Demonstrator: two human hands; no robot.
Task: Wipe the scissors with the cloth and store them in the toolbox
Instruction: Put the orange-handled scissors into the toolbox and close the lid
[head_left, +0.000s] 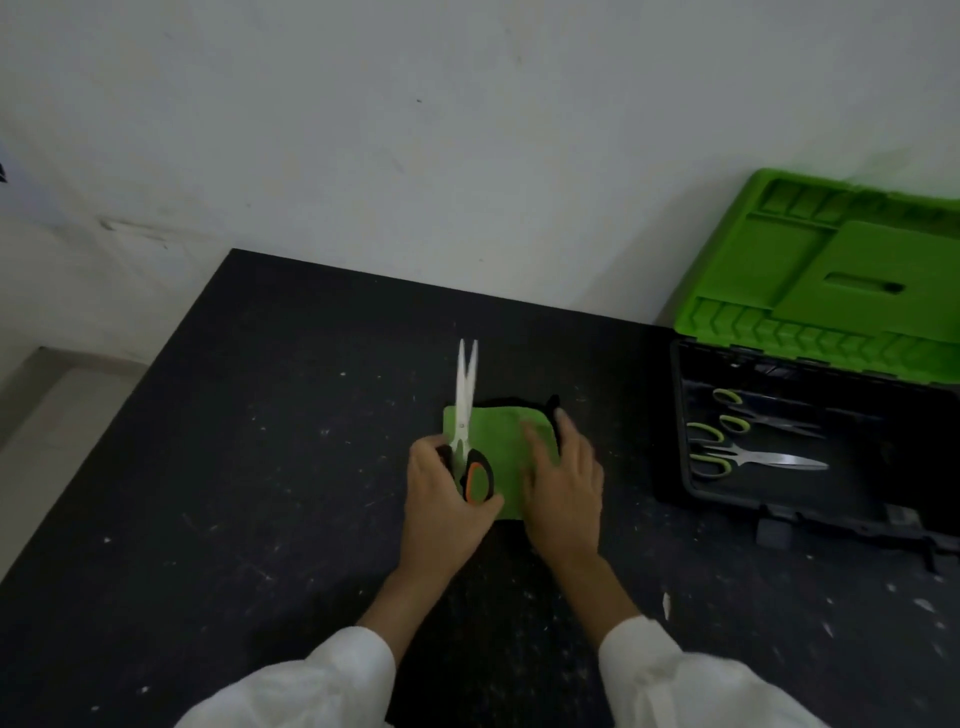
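Note:
My left hand (441, 499) grips the black-and-orange handles of a pair of scissors (466, 405). Its silver blades point away from me, slightly parted at the tips. The scissors lie over the left part of a folded green cloth (501, 441) on the black table. My right hand (561, 483) rests flat on the cloth's right side, fingers spread and a little blurred. The toolbox (779, 509) stands open at the right, apart from both hands.
Inside the toolbox lie two pairs of green-handled scissors (753, 457). Its green lid (831, 275) leans back against the white wall. The black table (234, 467) is speckled with white marks, and its left edge drops to the floor.

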